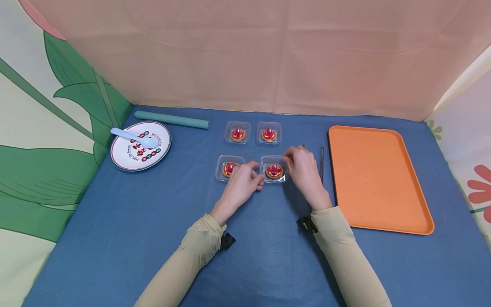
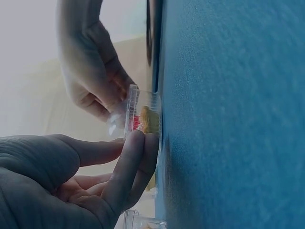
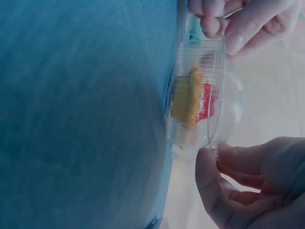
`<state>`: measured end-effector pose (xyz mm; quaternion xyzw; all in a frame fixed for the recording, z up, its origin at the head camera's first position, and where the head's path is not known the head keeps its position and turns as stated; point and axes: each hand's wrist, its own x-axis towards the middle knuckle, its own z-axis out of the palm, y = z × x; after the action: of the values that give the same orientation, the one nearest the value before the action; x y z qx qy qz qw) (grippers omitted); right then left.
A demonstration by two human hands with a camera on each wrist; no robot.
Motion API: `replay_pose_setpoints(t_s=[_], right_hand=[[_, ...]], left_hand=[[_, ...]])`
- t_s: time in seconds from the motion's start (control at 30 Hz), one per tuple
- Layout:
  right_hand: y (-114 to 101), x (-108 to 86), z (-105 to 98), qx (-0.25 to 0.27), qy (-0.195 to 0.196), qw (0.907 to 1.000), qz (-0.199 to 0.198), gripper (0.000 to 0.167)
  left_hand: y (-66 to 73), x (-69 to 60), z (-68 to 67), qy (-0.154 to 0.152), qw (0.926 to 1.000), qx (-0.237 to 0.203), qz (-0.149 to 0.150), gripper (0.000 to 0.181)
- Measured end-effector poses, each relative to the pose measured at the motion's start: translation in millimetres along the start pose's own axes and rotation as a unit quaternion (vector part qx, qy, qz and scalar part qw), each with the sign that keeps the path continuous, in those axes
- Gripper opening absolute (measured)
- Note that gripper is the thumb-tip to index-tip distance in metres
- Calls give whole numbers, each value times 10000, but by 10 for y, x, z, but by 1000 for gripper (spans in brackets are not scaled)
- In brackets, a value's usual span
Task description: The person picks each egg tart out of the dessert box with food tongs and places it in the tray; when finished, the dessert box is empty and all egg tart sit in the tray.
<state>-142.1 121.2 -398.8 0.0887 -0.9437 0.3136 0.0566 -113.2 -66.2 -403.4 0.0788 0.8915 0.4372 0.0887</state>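
A small red-topped tart sits inside a clear plastic box with a domed lid, at the near right of a group of similar boxes. My right hand pinches the rim of this box at its right corner between thumb and forefinger. On the opposite side, my left hand holds the box's left edge, its fingertips on the side wall and its thumb by the rim. Under the left hand, a second boxed tart is partly hidden. The box rests on the blue cloth.
Two more boxed tarts stand behind. At the left are stacked plates with a pale blue spoon on top and a green roll behind. An orange tray lies right, with a thin dark tool beside it.
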Motion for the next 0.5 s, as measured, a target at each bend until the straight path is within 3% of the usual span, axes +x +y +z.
replay_pose_setpoints(t_s=[0.5], right_hand=[[10, -3, 9, 97, 4, 10000, 9, 15]], left_hand=[[11, -15, -23, -7, 10000, -77, -14, 37]])
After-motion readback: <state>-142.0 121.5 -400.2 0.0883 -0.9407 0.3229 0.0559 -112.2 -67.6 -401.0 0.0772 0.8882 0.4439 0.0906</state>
